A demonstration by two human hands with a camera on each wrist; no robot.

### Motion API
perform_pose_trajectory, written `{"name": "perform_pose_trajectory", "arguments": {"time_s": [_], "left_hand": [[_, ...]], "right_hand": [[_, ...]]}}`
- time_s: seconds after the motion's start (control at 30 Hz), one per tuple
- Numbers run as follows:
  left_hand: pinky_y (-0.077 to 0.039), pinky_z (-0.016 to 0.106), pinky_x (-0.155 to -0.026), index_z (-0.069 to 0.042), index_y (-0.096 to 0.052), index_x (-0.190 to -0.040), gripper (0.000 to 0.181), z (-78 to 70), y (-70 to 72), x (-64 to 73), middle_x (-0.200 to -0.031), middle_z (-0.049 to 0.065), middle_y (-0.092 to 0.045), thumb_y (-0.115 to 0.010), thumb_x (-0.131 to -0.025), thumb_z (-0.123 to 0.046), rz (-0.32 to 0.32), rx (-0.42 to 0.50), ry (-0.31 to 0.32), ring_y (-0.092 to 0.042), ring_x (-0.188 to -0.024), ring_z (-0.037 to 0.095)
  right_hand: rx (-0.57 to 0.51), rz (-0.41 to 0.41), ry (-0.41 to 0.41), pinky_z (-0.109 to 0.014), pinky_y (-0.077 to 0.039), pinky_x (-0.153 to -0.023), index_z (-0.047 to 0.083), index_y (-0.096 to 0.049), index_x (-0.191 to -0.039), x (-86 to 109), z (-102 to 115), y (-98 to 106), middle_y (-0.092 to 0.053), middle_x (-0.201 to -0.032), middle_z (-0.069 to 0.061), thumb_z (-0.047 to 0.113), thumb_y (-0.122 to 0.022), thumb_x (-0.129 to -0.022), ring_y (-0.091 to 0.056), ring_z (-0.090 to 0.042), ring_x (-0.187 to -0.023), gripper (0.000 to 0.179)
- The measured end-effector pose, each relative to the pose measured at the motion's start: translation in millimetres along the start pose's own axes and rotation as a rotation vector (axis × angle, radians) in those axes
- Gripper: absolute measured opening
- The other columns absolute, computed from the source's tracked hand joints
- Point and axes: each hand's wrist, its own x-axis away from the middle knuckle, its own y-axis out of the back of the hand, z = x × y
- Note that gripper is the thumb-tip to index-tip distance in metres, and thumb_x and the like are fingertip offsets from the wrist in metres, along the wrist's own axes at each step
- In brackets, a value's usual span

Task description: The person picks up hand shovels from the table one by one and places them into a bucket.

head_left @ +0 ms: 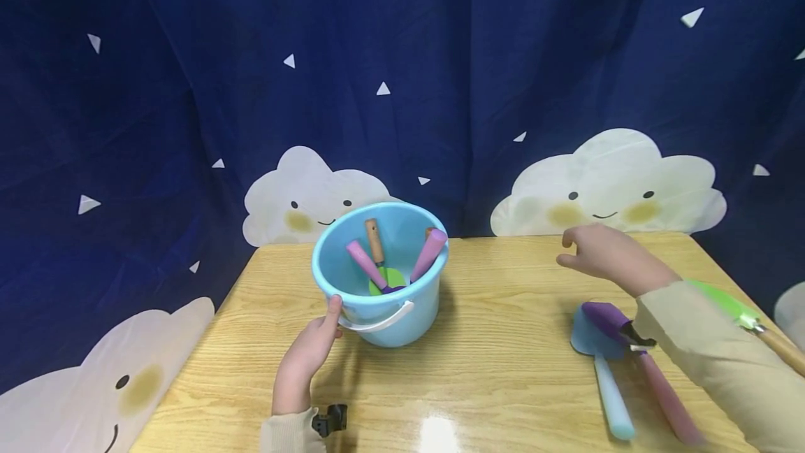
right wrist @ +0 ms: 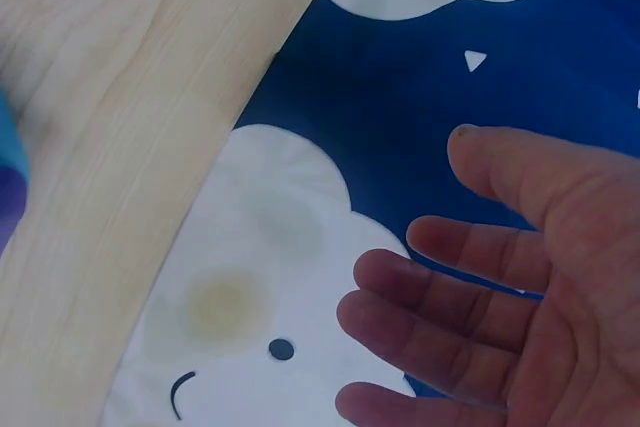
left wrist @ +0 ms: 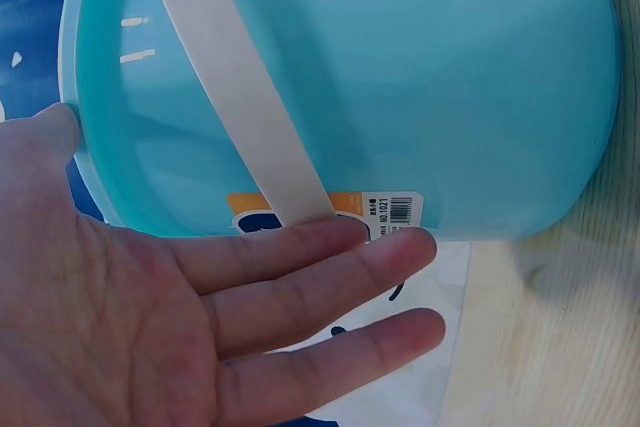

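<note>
A light blue bucket [head_left: 377, 320] with a white handle [head_left: 380, 320] stands on the table, and several toy garden tools with pink or wooden grips lean inside it. My left hand [head_left: 308, 348] is at its near left side. The thumb rests on the rim, and the other fingers extend nearly straight along the outer wall by the handle in the left wrist view. My right hand [head_left: 604, 254] hovers over the table's right side, fingers loosely bent around nothing. Below it lie a blue toy shovel [head_left: 610, 386] and a purple toy shovel [head_left: 666, 397] with a pink grip, their blades overlapping.
A green toy shovel [head_left: 723, 301] with a wooden grip lies at the right edge, partly behind my right sleeve [head_left: 723, 362]. The wooden table [head_left: 503, 383] ends at a dark blue curtain [head_left: 402, 33] printed with clouds.
</note>
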Motion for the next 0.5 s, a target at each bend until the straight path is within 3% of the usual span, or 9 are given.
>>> {"name": "perform_pose_trajectory", "arguments": {"time_s": [0.23,0.5], "left_hand": [[-0.038,0.058,-0.081,0.014,-0.044,-0.123,0.082,1.0,-0.8,-0.7,-0.106,0.027,-0.057,-0.011,-0.094,-0.055,-0.006,0.001,-0.007,-0.053,-0.099,0.041],[-0.038,0.058,-0.081,0.015,-0.044,-0.123,0.082,1.1,-0.4,-0.4,-0.106,0.027,-0.057,-0.011,-0.094,-0.055,-0.004,0.003,-0.006,-0.053,-0.099,0.041]], "right_hand": [[-0.005,0.032,-0.063,-0.047,-0.045,-0.068,-0.010,-0.059,-0.096,11.1,-17.2,-2.2,-0.061,-0.090,-0.024,0.021,-0.064,-0.079,-0.059,-0.035,-0.078,0.036],[-0.015,0.026,-0.068,-0.048,-0.046,-0.066,-0.013,-0.059,-0.092,19.1,-39.3,-6.1,-0.061,-0.086,-0.025,0.020,-0.065,-0.077,-0.058,-0.037,-0.075,0.036]]}}
